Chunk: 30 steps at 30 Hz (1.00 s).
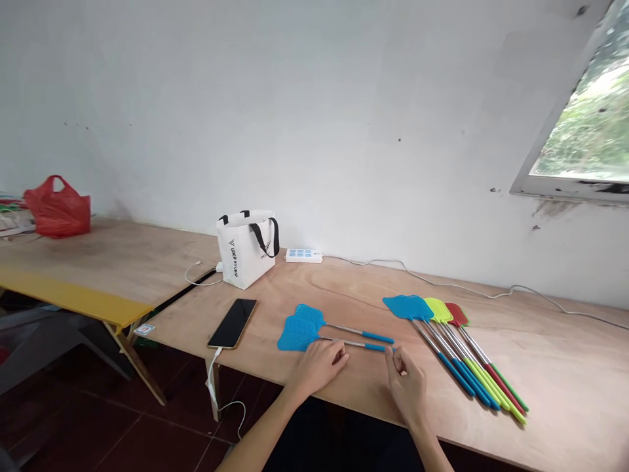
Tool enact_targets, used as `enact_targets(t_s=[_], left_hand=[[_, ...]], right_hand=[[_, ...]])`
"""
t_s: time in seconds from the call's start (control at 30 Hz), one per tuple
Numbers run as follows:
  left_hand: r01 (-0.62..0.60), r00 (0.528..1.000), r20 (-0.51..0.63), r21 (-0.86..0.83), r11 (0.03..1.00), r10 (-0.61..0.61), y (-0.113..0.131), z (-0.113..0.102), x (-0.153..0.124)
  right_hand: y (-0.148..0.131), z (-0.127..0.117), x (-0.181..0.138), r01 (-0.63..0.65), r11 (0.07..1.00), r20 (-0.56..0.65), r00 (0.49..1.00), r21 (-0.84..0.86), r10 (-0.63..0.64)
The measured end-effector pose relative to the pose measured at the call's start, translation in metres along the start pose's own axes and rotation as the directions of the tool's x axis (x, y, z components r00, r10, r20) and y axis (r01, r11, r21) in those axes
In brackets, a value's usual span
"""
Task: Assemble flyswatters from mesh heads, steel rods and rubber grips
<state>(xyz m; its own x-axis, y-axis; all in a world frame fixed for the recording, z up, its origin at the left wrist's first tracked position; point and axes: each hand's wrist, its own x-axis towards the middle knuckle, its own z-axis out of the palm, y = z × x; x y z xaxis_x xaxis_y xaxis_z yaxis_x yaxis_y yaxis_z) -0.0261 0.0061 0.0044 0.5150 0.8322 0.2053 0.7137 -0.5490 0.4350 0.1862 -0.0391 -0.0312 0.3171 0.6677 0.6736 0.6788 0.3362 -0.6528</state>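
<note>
By the worktop's (344, 288) front edge a short blue swatter (299, 341) is gripped by the left hand (319, 366), its handle pinched by the right hand (405, 380); longer swatters (462, 354) are laid aside.

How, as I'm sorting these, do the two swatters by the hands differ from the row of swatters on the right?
The two swatters are both blue; the row of swatters mixes blue, yellow-green and red. The two look shorter than the row. The two lie crosswise, heads left; the row slants, heads toward the wall. Both have metal shafts and coloured grips.
</note>
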Motion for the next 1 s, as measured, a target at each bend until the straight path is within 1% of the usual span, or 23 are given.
enact_targets(t_s=[0.07, 0.1, 0.17, 0.27, 0.33, 0.4, 0.5, 0.63, 0.7, 0.8, 0.87, 0.93, 1.0], left_hand=[[0.000, 1.000, 0.002, 0.002, 1.000, 0.000, 0.000, 0.000, 0.000], [-0.001, 1.000, 0.001, 0.002, 1.000, 0.001, 0.000, 0.000, 0.000], [-0.001, 1.000, 0.002, 0.003, 1.000, 0.001, 0.000, 0.000, 0.000], [-0.006, 1.000, 0.005, 0.000, 1.000, 0.006, 0.000, 0.000, 0.000], [-0.009, 1.000, 0.002, -0.002, 1.000, 0.009, 0.000, -0.001, 0.000], [-0.003, 1.000, 0.000, -0.005, 1.000, 0.003, 0.000, 0.000, 0.000], [0.007, 1.000, 0.007, -0.006, 1.000, -0.007, 0.000, 0.000, 0.000], [-0.013, 1.000, -0.002, 0.001, 1.000, 0.013, -0.001, 0.001, 0.000], [-0.008, 1.000, 0.001, 0.005, 1.000, 0.008, 0.000, 0.000, 0.000], [-0.011, 1.000, 0.010, 0.013, 1.000, 0.011, 0.000, 0.000, 0.001], [-0.020, 1.000, 0.012, 0.017, 1.000, 0.020, 0.000, 0.000, 0.001], [-0.024, 1.000, 0.011, 0.016, 1.000, 0.024, 0.000, 0.001, 0.001], [-0.026, 1.000, 0.004, 0.015, 1.000, 0.026, -0.001, 0.002, 0.001]], right_hand=[[-0.001, 0.001, 0.001, 0.005, 1.000, 0.025, 1.000, 0.000, -0.005], [-0.001, 0.001, 0.000, 0.002, 1.000, 0.017, 1.000, 0.000, -0.002], [-0.001, -0.001, -0.002, -0.030, 1.000, -0.032, 0.999, -0.003, 0.030], [0.002, -0.005, -0.006, -0.141, 0.990, -0.116, 0.984, -0.021, 0.138], [0.004, -0.006, -0.009, -0.196, 0.980, -0.117, 0.975, -0.039, 0.191], [0.007, -0.006, -0.011, -0.202, 0.978, -0.083, 0.977, -0.050, 0.197], [0.010, -0.005, -0.009, -0.154, 0.985, 0.011, 0.988, -0.071, 0.156], [0.006, -0.003, 0.000, -0.040, 0.983, 0.168, 0.983, -0.182, 0.071], [0.002, -0.002, 0.004, 0.056, 0.967, 0.236, 0.972, -0.247, 0.004], [0.003, 0.002, 0.004, 0.222, 0.914, 0.341, 0.935, -0.339, -0.100], [0.008, 0.008, 0.001, 0.281, 0.864, 0.394, 0.913, -0.418, -0.107], [0.014, 0.013, -0.002, 0.299, 0.820, 0.430, 0.900, -0.488, -0.072], [0.019, 0.015, -0.003, 0.309, 0.799, 0.464, 0.885, -0.515, -0.043]])
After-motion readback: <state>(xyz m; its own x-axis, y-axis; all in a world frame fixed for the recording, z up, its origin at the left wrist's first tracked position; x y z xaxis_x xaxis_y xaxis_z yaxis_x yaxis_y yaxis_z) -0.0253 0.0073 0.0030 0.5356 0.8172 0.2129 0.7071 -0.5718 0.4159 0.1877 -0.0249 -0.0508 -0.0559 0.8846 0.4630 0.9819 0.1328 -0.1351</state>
